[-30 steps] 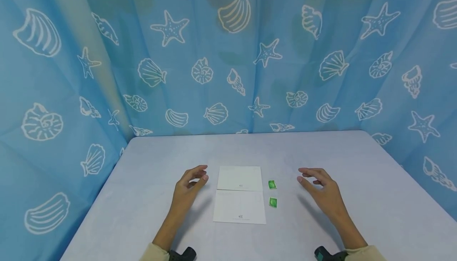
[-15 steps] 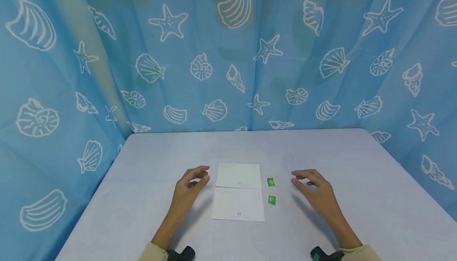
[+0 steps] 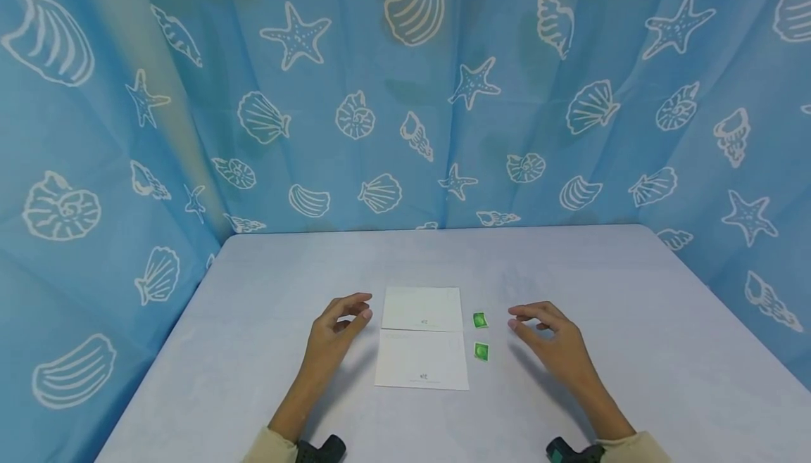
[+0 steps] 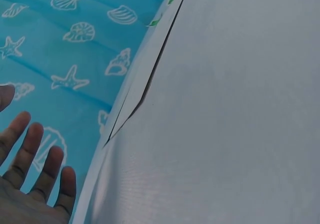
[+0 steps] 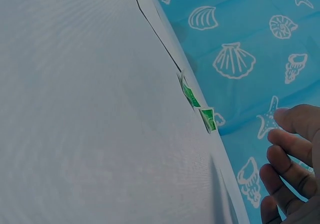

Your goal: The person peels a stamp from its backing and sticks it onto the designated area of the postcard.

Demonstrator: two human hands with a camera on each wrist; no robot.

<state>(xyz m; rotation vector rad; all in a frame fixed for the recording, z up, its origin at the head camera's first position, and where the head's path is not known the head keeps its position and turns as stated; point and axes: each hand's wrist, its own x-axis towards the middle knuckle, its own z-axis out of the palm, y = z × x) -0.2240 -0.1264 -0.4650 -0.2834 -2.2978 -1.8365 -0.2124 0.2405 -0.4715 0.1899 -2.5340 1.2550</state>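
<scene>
Two white envelope-like paper rectangles lie flat in the head view, the far one (image 3: 421,307) and the near one (image 3: 422,359) meeting edge to edge; each bears a small printed mark low on its face. Right of them are two small green stamps with pale borders, one farther (image 3: 480,320) and one nearer (image 3: 481,352); in the right wrist view their edges curl up. My left hand (image 3: 337,324) hovers left of the papers, fingers loosely bent and holding nothing. Just right of the stamps, my right hand (image 3: 551,342) is held above the table, likewise without anything in its grasp.
A white-covered table (image 3: 304,266) spreads under everything. Blue curtains (image 3: 342,48) printed with white shells and starfish surround its back and sides. Dark camera mounts (image 3: 322,450) sit at both wrists, beside beige sleeves.
My right hand has moved left, closer to the stamps. The left hand has barely moved. The whole head view has shifted slightly; papers and stamps lie as before.
</scene>
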